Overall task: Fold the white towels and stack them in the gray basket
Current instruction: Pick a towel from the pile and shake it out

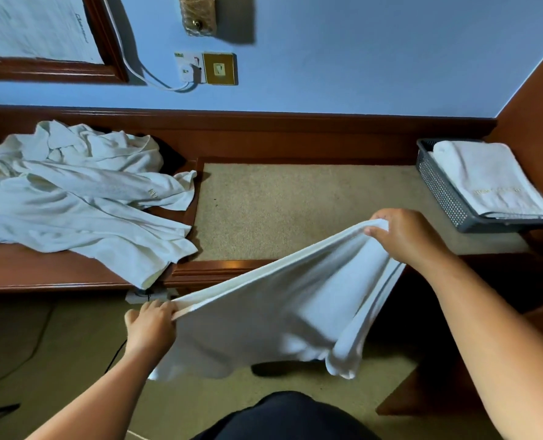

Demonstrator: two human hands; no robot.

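Currently holding one white towel (264, 312) up in the air, stretched by its top hem between both hands. Left hand (151, 325): fingers curled tight round the lower end of the hem, low and close to the body, over the carpeted floor (73, 360). Right hand (403, 236): thumb and curled fingers pinching the bunched upper end, higher and farther out, over the front edge of the counter (295, 211). Hangs in loose folds below the hands, bottom edge drooping free.

Beyond the left hand and well apart from it, a rumpled pile of white towels (73, 198) spread over the wooden part of the counter, one corner spilling past the front edge. Beyond the right hand and out to its right, the gray basket (444, 198) on the counter, near the hand but not touching it. Inside, a folded towel (492, 182) lying flat and rising above the rim. Between the two hands and farther out, the beige inset of the counter.

Up on the blue wall (359, 58) past both hands, a socket (191, 68) with a white cable (168, 88) plugged in, a brass switch plate (220, 68) just beside it, and the corner of a wooden frame (105, 42) above the pile.
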